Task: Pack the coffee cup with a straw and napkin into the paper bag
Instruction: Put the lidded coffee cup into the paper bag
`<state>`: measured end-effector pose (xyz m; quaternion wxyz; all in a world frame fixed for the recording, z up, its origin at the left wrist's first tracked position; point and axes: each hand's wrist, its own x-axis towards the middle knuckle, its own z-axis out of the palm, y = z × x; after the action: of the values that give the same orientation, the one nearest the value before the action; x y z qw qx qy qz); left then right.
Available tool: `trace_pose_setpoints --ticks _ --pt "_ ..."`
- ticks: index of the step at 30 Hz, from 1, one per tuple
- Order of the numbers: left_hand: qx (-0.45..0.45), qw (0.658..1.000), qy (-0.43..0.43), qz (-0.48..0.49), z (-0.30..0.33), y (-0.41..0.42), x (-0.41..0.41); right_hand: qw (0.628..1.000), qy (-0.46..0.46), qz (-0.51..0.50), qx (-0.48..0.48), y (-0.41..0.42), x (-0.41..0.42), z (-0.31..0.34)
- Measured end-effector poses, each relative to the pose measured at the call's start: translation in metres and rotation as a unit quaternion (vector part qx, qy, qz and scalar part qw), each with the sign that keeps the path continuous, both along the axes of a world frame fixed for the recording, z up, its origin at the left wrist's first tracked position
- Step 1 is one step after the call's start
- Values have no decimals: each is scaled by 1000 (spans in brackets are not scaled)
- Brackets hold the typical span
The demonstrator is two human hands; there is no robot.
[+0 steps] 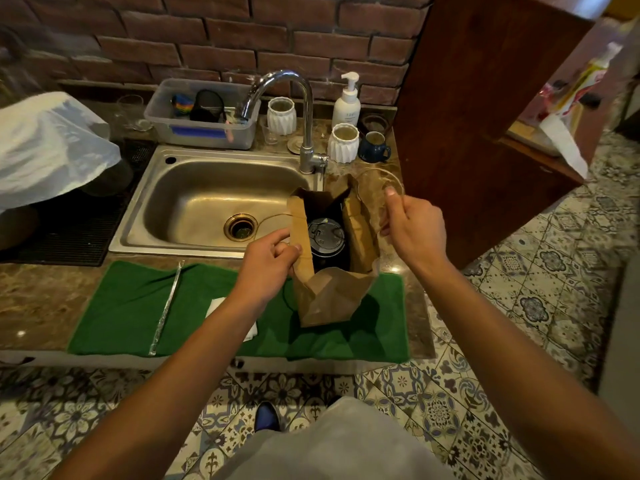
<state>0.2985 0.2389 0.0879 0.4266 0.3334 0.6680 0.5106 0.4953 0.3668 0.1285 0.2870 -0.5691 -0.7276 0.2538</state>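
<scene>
My left hand [268, 263] pinched the left rim of the paper bag [329, 296] at mid-frame; my right hand [414, 230] gripped its twine handle [381, 178]. Between them, the coffee cup [325, 237] stood inside. Straw [168, 306] and napkin [216, 306] lay lower left on the green towel [121, 306].

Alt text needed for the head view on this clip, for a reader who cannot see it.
Two bare hands hold open a brown paper bag standing on a green towel by a sink: the left hand grips its left edge, the right hand its twine handle. A black-lidded coffee cup sits inside; a wrapped straw and white napkin lie on the towel.
</scene>
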Motion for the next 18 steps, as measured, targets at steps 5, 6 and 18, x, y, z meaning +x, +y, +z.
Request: trace_pose_setpoints --ticks 5,6,18 --pt "13 1000 15 -10 1 12 4 999 18 -23 30 8 13 7" --pt "11 1000 20 -11 -1 15 5 999 18 -28 32 8 16 7" --pt "-11 999 30 -31 -11 34 38 997 10 -82 2 3 55 0"
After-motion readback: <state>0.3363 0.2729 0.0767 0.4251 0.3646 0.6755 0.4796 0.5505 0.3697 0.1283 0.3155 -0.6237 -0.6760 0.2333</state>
